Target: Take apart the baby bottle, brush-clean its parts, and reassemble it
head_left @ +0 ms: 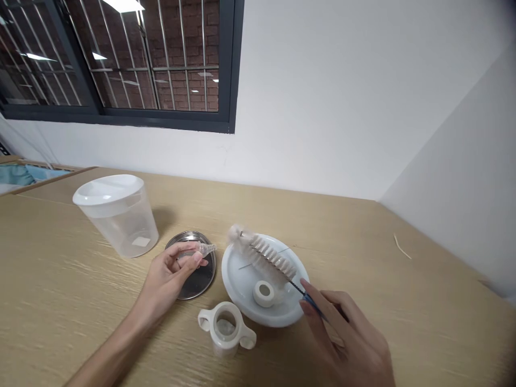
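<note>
My left hand [173, 271] pinches a small clear ribbed piece [206, 249] over a round metal tray [197, 282]. The blue handle of a white bristle brush [268, 255] is gripped in my right hand [346, 333]; its bristles slant up and left above a white plate [236, 287]. On that plate lie a white ring [264, 293] and a thin wire-like piece, partly hidden by the brush. In front of the plate stands a two-handled white cup [226, 328], open at the top.
A translucent bucket with a white rim [121, 215] stands at the back left of the wooden table [322, 226]. A thin pale strip [402, 246] lies at the right. Behind are a white wall and a barred window [161, 64].
</note>
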Demonstrator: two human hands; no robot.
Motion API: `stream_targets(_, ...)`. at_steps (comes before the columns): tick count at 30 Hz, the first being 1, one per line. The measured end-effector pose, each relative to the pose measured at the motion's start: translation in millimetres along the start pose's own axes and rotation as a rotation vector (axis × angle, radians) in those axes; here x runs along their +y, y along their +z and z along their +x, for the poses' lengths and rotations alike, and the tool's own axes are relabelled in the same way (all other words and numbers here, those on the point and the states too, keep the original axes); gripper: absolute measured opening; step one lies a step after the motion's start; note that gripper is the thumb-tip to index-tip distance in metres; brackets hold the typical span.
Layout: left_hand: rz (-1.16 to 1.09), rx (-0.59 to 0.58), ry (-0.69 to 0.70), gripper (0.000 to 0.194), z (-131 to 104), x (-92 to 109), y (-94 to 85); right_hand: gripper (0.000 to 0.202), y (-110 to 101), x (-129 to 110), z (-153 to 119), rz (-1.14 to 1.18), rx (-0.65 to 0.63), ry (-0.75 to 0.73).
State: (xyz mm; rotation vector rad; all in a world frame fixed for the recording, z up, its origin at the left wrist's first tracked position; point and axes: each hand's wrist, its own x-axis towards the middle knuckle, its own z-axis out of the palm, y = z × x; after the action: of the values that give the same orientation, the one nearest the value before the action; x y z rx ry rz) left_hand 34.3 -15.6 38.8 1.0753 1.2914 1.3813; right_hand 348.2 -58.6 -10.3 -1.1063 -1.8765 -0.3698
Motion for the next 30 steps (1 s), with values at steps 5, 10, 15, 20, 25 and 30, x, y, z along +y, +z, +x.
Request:
stream_targets(5,0.002,-0.031,0.033,0.061,-0.4,-1.2,-0.6,0.034,-3.3,1.0,1.9,0.02,-0.002,0.048)
stream_targets(10,0.005,-0.043,0.049,0.061,-0.7,-0.3,-0.7,0.033,-2.3,1.2,1.1,0.009,-0.004,0.06)
stream_targets(15,-0.013,-0.075,0.075,0.054,-1.8,-2.8,-2.1,0.033,-1.0,2.2,-0.2,0.036,0.013,0.06)
stream_targets(20,-0.022,-0.091,0.065,0.053,-1.8,-2.3,-1.7,0.033,-1.2,3.5,-1.8,0.053,-0.005,0.075)
stream_targets(25,-0.02,-0.094,0.058,0.055,-1.9,0.4,-0.9,0.032,-1.0,3.7,-2.9,0.062,-0.004,0.085)
stream_targets(30,-0.013,-0.108,0.065,0.055,-2.7,1.2,-0.5,0.034,0.6,4.8,-2.9,0.071,0.001,0.077)
